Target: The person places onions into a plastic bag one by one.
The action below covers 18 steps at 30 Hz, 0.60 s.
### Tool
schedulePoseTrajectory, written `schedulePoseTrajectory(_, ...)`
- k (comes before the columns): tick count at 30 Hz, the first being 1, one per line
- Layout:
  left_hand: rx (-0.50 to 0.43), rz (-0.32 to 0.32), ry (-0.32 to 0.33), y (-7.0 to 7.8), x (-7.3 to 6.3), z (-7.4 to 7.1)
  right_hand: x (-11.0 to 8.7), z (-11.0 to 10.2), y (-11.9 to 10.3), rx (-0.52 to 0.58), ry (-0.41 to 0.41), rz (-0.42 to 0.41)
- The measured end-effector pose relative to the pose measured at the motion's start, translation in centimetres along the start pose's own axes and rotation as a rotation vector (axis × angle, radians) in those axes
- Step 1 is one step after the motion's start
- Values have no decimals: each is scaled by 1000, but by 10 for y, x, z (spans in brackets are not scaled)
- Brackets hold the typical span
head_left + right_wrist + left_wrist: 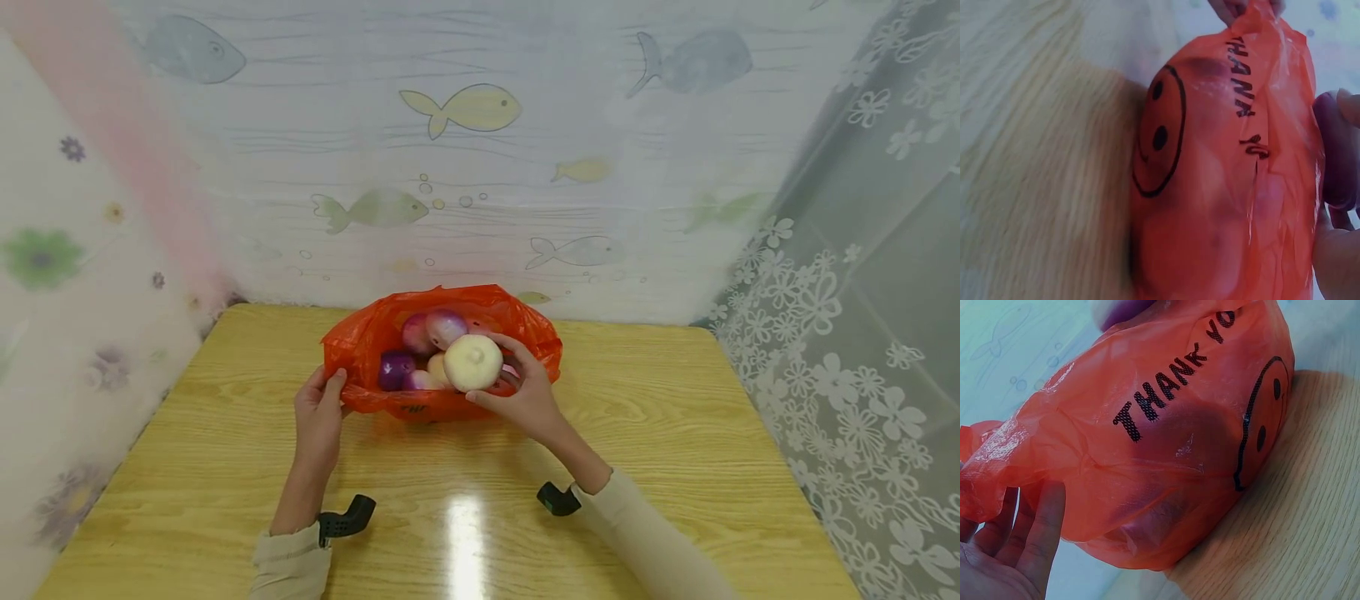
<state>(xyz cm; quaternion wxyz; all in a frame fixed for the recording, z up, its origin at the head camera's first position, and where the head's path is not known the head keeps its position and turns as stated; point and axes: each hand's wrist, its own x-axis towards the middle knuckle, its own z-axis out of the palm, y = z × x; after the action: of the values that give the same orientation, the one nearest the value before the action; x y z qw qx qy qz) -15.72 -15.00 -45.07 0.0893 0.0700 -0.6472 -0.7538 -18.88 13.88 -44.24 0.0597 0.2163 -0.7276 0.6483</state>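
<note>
A red-orange plastic bag (442, 407) lies open at the top near the table's back edge. Its front (1104, 450) bears black "THANK YO" lettering and a smiley face. My left hand (318, 417) pinches the bag's left rim between thumb and fingers. In my right hand (531, 398) is a round turnip-like vegetable (472, 364), held over the bag's mouth. From the head its cream face with a small nub shows; the right wrist view catches its purple side (1337, 156). Inside the bag sit several round purple-and-white pieces (447, 328) and a dark purple one (396, 371).
The wood-grain table (660, 467) extends in front and to both sides of the bag. Right behind it hangs a pale curtain (480, 183) printed with fish. A sheer floral curtain (832, 400) borders the right side. Black wrist mounts (348, 518) are on both sleeves.
</note>
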Motion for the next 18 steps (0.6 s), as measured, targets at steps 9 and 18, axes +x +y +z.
schedulePoseTrajectory(9, 3, 8, 6, -1, 0, 0, 21, 21, 4, 9, -38, 66)
schedulePoseTrajectory(18, 18, 12, -2, -1, -1, 0, 36, 37, 2, -22, -58, 79)
